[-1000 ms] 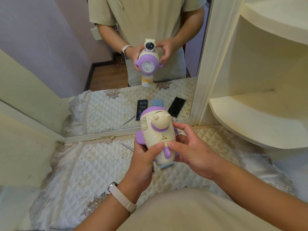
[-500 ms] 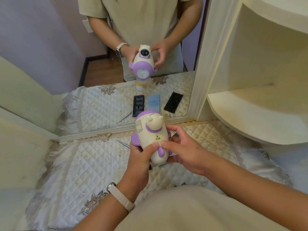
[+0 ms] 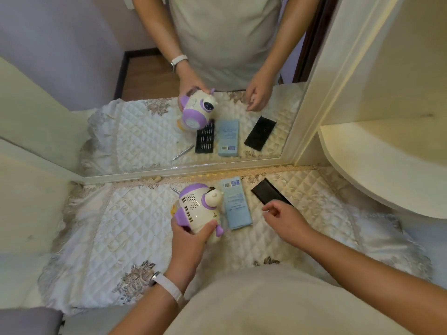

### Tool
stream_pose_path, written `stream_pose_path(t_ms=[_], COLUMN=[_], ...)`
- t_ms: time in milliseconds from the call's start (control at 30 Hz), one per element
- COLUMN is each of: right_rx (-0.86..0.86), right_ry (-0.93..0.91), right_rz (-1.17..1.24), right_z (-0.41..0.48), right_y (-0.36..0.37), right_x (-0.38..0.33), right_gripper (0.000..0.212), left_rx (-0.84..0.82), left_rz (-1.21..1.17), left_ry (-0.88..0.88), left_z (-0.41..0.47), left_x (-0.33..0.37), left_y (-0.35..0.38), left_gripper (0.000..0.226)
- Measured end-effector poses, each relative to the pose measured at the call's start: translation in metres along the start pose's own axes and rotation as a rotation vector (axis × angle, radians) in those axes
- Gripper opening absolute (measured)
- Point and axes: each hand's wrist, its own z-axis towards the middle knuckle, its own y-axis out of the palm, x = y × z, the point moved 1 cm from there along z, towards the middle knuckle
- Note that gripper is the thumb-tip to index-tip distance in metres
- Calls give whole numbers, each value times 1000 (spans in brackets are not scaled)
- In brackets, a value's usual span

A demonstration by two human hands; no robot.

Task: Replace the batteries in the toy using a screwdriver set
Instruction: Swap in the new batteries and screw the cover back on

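- Quilted cloth (image 3: 135, 228) covers the tabletop. The mirror (image 3: 96, 68) stands along its far edge and a cream corner shelf (image 3: 377, 170) is at the right.
- View is tipped further down than 0.5 s ago, so more cloth shows and the items behind the toy are now seen directly.
- Toy (image 3: 198, 209), a cream and purple robot-bear, was upright in both hands. Now it is tipped on its side, head toward the right, and sits lower over the cloth at centre. Cannot tell whether it touches the cloth.
- Left hand (image 3: 188, 240) alone grips the toy from the near side, thumb and fingers wrapped round its lower body. White wristband (image 3: 169, 285) on that wrist.
- Right hand (image 3: 285, 221) has let go of the toy and moved off to the right. Its fingers are loosely curled and hold nothing, over the cloth near the close end of the black lid.
- Blue box (image 3: 237, 204) lies flat just right of the toy's head.
- Black case lid (image 3: 268, 193) lies at an angle, right of the blue box and apart from it.
- Bit tray (image 3: 205, 139) shows clearly only as a mirror reflection; it is behind the toy.
- Screwdriver (image 3: 174, 190): only its silver tip pokes out at the toy's far left, on the cloth.
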Motion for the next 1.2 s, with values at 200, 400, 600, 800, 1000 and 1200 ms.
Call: stream_pose_path(t_ms=[200, 400, 600, 800, 1000, 1200], right_rx=[90, 87, 94, 80, 127, 179], right_ry=[75, 23, -39, -28, -76, -54], right_rz=[-267, -401, -526, -571, -530, -445], right_z=[39, 59, 71, 78, 68, 62], right_y=[-20, -20, -13, -8, -8, -4], right_x=[47, 57, 60, 61, 65, 70], right_gripper=[22, 27, 20, 17, 17, 21], left_rx=[163, 224, 219, 244, 437, 244], left_rz=[69, 143, 160, 86, 126, 368], left_ry=[-46, -81, -125, -98, -13, 165], left_z=[10, 20, 23, 17, 14, 60], left_x=[-16, -30, -36, -35, -13, 41], left_y=[-23, -38, -49, -50, -65, -79], left_gripper=[86, 71, 93, 67, 42, 13])
